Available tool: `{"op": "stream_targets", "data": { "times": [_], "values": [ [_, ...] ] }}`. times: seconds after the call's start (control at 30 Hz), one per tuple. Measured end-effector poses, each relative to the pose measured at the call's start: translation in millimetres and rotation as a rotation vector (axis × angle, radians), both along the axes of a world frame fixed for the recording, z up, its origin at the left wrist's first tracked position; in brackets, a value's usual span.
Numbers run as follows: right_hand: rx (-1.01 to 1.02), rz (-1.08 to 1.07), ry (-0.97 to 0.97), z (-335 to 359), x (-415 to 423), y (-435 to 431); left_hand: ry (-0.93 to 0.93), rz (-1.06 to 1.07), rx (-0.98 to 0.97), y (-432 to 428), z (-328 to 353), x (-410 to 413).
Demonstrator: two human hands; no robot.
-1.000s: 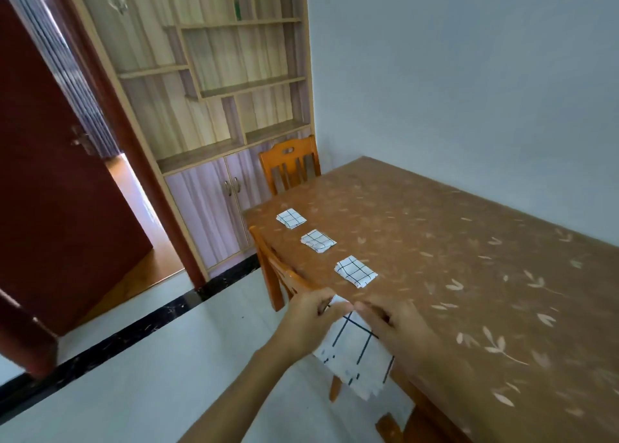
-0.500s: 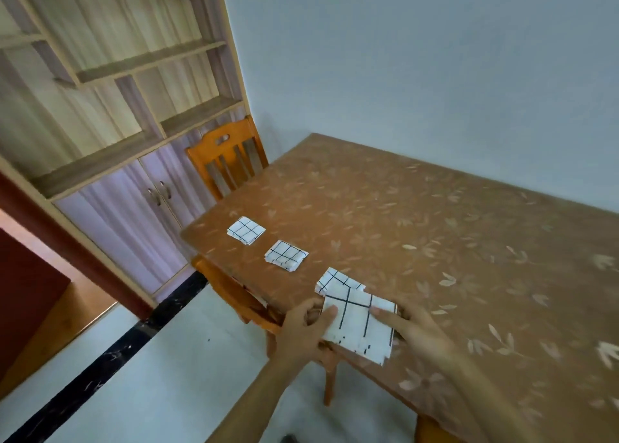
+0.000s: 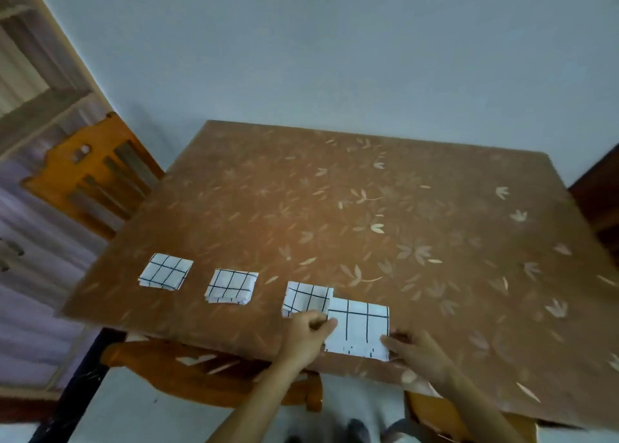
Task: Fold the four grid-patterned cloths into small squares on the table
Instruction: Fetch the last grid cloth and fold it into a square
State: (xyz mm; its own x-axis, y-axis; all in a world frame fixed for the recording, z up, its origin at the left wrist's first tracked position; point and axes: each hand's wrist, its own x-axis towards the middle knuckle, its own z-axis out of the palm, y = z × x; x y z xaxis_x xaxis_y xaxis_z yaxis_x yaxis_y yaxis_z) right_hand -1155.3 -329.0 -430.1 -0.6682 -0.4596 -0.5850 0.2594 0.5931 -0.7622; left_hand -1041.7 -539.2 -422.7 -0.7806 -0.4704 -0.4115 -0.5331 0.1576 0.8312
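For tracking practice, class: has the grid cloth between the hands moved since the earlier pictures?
Yes. The cloth hung over the near edge of the table; now it lies flat on top, further from the person, against the nearest folded square.

Along the near edge of the table (image 3: 335, 191) lay a row: the first cloth (image 3: 166, 271) nearest the left corner, the second cloth (image 3: 231, 286) to its right, then the third cloth (image 3: 306, 296). The fourth cloth (image 3: 360, 328) lay just right of the third, touching it, closer to the edge. The left hand (image 3: 310, 333) gripped the fourth cloth's left side and the right hand (image 3: 413, 350) touched its near right corner. One chair (image 3: 90, 181) stood at the table's left edge, and another chair (image 3: 201, 372) stood under the near edge.
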Motion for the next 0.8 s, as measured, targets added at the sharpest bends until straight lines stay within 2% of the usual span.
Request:
{"op": "stream_targets", "data": {
  "times": [0.2, 0.37, 0.47, 0.53, 0.6, 0.67, 0.8],
  "values": [
    [0.146, -0.106, 0.118, -55.6, -23.6, -3.0, -0.069, -0.123, 0.016, -4.9, -39.5, -35.8],
    [0.176, -0.117, 0.168, -80.4, -45.6, -24.3, -0.123, -0.295, -0.296, -0.2, -69.6, -52.7],
    [0.224, -0.111, 0.220, -95.2, -50.9, -31.0, -0.053, -0.518, -0.516, 6.3, -84.3, -56.5],
    [0.288, -0.092, 0.328, -99.1, -47.2, -32.0, -0.013, -0.671, -0.662, 9.8, -91.1, -60.3],
    [0.433, -0.008, 0.582, -106.5, -39.7, -32.7, 0.034, -0.759, -0.749, 15.1, -102.1, -62.4],
    [0.482, 0.080, 0.770, -112.3, -31.6, -36.8, 0.035, -0.804, -0.846, 17.5, -108.1, -67.8],
    [0.369, 0.359, 0.865, -128.9, -26.6, -51.4, -0.035, -0.903, -0.947, 16.6, -110.9, -78.0]
  ]
}}
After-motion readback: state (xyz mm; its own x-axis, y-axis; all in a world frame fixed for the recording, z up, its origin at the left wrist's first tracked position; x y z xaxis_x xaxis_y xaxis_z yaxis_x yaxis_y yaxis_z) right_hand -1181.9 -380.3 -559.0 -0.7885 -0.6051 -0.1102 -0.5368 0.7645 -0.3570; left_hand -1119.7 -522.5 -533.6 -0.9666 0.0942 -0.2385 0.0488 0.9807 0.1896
